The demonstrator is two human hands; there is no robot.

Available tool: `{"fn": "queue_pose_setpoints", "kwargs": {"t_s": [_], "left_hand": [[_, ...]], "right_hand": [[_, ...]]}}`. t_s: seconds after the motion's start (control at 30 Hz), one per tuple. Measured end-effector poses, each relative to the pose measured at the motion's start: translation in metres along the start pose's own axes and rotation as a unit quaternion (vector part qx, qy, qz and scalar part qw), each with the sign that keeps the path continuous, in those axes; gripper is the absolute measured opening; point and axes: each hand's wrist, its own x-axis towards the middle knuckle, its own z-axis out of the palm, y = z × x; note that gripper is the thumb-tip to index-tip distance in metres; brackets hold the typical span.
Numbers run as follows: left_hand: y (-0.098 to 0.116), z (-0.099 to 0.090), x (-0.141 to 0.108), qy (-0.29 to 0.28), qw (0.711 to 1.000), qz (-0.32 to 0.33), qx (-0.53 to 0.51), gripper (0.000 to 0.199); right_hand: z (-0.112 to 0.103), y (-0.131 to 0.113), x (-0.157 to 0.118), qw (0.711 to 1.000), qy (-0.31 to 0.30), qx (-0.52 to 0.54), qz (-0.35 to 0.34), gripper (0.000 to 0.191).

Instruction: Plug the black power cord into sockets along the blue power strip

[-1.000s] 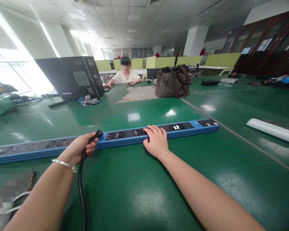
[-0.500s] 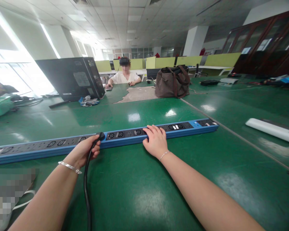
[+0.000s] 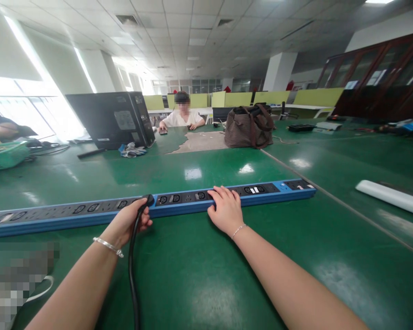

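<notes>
A long blue power strip (image 3: 182, 210) with a row of black sockets lies across the green table. My left hand (image 3: 132, 217) is closed around a black plug (image 3: 149, 200), held against the strip's top face left of its middle. Whether the plug's pins sit in a socket is hidden. From the plug a thick black cable (image 3: 132, 270) hangs down toward me. Farther right, my right hand (image 3: 226, 208) grips the strip, fingers over the top and thumb at the near side. Its fingers cover some sockets.
Behind the strip stand a black computer case (image 3: 117, 120), grey-blue gloves (image 3: 132, 150) and a brown bag (image 3: 242, 128). A person (image 3: 182, 117) sits across the table. A green basket (image 3: 7, 157) is at left, a white bar-shaped object (image 3: 390, 197) at right.
The view has tilted slightly up, so everything appears a little lower and farther right. Both hands keep the same places on the strip, and the plug shows no clear movement along it.
</notes>
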Motion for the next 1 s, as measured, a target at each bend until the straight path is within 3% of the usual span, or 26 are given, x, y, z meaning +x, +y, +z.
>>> {"fn": "queue_pose_setpoints", "kwargs": {"t_s": [0.2,1.0], "left_hand": [[0.0037,0.0027,0.0020,0.039,0.999,0.021,-0.010,0.021],[-0.0044,0.0031,0.0083,0.055,0.997,0.049,-0.006,0.028]], "right_hand": [[0.0002,-0.0001,0.0001,1.000,0.002,-0.003,0.001,0.044],[-0.0004,0.0000,-0.0003,1.000,0.003,0.008,-0.002,0.043]]}}
